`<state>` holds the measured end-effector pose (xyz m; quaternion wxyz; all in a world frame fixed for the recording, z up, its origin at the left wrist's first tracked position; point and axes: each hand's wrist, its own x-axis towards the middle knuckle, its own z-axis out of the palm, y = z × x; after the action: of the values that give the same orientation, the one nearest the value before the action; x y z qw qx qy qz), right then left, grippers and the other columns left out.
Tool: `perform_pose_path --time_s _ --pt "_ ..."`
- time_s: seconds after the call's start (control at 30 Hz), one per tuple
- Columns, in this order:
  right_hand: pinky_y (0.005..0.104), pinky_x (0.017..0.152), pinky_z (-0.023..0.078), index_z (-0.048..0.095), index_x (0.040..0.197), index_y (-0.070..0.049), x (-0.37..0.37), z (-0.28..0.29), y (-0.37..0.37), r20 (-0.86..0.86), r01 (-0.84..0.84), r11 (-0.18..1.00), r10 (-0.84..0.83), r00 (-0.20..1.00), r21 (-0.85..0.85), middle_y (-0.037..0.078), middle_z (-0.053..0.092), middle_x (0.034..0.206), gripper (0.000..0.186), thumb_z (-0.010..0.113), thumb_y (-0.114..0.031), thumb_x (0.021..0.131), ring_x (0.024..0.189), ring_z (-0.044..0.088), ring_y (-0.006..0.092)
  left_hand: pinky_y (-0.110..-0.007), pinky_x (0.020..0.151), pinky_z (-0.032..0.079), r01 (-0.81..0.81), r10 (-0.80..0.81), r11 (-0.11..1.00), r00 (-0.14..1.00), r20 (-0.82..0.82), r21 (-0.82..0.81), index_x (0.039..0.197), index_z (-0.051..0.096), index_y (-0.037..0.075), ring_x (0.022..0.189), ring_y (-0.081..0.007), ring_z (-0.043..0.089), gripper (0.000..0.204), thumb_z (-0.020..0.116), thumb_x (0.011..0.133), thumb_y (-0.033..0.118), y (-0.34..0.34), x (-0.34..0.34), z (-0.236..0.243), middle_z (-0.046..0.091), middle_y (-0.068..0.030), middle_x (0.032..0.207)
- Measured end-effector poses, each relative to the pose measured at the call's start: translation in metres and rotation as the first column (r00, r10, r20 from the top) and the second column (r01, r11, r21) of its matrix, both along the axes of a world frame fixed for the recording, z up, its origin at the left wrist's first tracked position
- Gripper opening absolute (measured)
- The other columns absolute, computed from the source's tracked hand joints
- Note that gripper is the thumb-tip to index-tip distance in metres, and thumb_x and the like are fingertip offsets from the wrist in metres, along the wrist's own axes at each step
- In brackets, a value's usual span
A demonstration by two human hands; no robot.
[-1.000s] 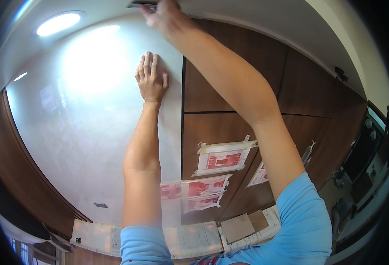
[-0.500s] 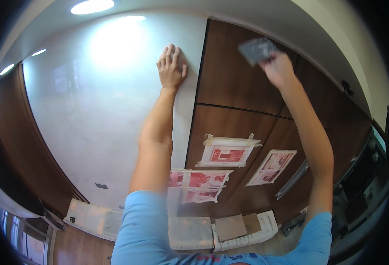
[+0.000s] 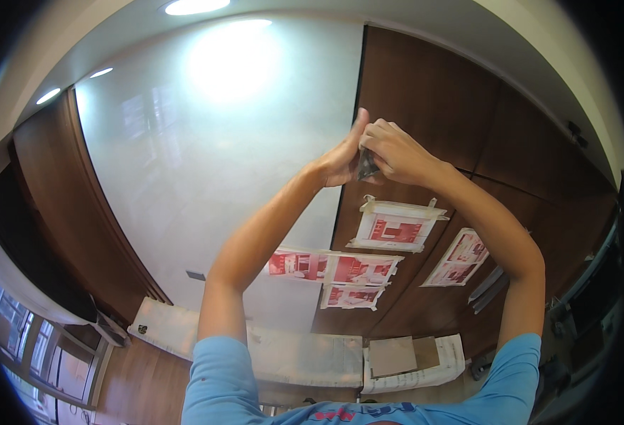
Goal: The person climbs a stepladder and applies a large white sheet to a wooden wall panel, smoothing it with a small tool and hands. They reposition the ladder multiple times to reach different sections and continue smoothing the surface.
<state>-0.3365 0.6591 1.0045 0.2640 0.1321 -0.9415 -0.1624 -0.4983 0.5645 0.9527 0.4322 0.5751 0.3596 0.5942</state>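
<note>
My right hand (image 3: 391, 152) is closed on a flat, squarish dark grey tool (image 3: 366, 164), held tilted. My left hand (image 3: 340, 159) meets it from the left, touching or very near the tool; one digit points upward, and the other fingers are mostly hidden, so I cannot tell whether it grips. Both hands are raised in front of the seam between a glossy pale wall panel (image 3: 156, 163) and dark brown wood panels (image 3: 425, 85). Below them, red-printed sheets (image 3: 397, 227) are taped to the wood, with others (image 3: 358, 271) across the seam.
Lit ceiling downlights (image 3: 195, 6) are overhead. A brown wood frame (image 3: 71, 177) borders the pale panel. Along the bottom lie white covering sheets (image 3: 298, 350) with flat boards (image 3: 393, 358) at the right. A window (image 3: 29, 340) is at lower left.
My left hand has come off the pale panel and down toward my right hand. My right hand has moved down from the top, then leftward with the grey tool, meeting my left.
</note>
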Motion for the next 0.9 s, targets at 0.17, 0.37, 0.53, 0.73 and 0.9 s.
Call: perform_pose_path --time_s 0.17,0.37,0.53,0.73,0.9 --pt "0.0465 0.101 0.045 0.060 0.124 -0.004 -0.049 -0.016 -0.027 -0.196 -0.074 0.994 0.058 0.979 -0.079 0.016 0.059 0.119 0.039 0.071 -0.013 0.088 0.117 0.054 0.0349 -0.043 0.095 0.058 -0.104 0.075 0.991 0.946 0.314 0.079 0.133 0.055 0.004 0.101 -0.0220 0.069 0.083 0.041 0.096 0.078 -0.032 -0.020 -0.008 0.067 -0.0117 0.117" --pt "0.0474 0.117 0.038 0.053 0.138 -0.006 -0.099 -0.004 -0.009 -0.482 -0.048 0.996 0.009 0.876 -0.069 0.017 0.048 0.150 0.054 0.070 -0.033 0.095 0.140 0.046 0.0356 -0.047 0.095 0.055 -0.339 0.168 0.924 0.775 0.609 0.177 0.130 0.052 0.004 0.114 -0.0258 0.062 0.038 0.044 0.105 0.031 -0.044 -0.081 -0.007 0.059 -0.0166 0.126" --pt "0.0469 0.122 0.036 0.051 0.142 -0.011 -0.123 0.024 0.053 -0.456 0.173 0.979 -0.106 0.884 0.108 0.013 0.042 0.156 0.051 0.065 -0.033 0.098 0.145 0.040 0.0334 -0.047 0.097 0.055 -0.705 0.281 0.662 0.548 0.788 0.254 0.126 0.046 0.003 0.114 -0.0276 0.059 0.027 0.036 0.103 0.013 -0.050 -0.177 0.047 0.055 -0.0176 0.124" --pt "0.0453 0.129 0.022 0.040 0.155 -0.016 -0.167 0.030 0.111 -0.472 0.190 0.940 -0.035 0.881 0.284 0.009 0.027 0.167 0.062 0.062 -0.035 0.100 0.155 0.024 0.0292 -0.045 0.102 0.048 -0.899 0.389 0.290 0.424 0.818 0.328 0.130 0.045 -0.006 0.118 -0.0288 0.057 0.035 0.042 0.105 0.019 -0.055 -0.247 0.147 0.054 -0.0224 0.129" --pt "0.0443 0.131 0.014 0.030 0.162 -0.018 -0.188 0.017 0.135 -0.553 0.218 0.945 -0.050 0.832 0.242 0.009 0.020 0.171 0.072 0.057 -0.040 0.099 0.158 0.018 0.0263 -0.045 0.104 0.046 -0.923 0.459 0.063 0.364 0.810 0.379 0.132 0.043 -0.006 0.121 -0.0305 0.054 0.037 0.041 0.105 0.019 -0.054 -0.254 0.212 0.052 -0.0235 0.131"
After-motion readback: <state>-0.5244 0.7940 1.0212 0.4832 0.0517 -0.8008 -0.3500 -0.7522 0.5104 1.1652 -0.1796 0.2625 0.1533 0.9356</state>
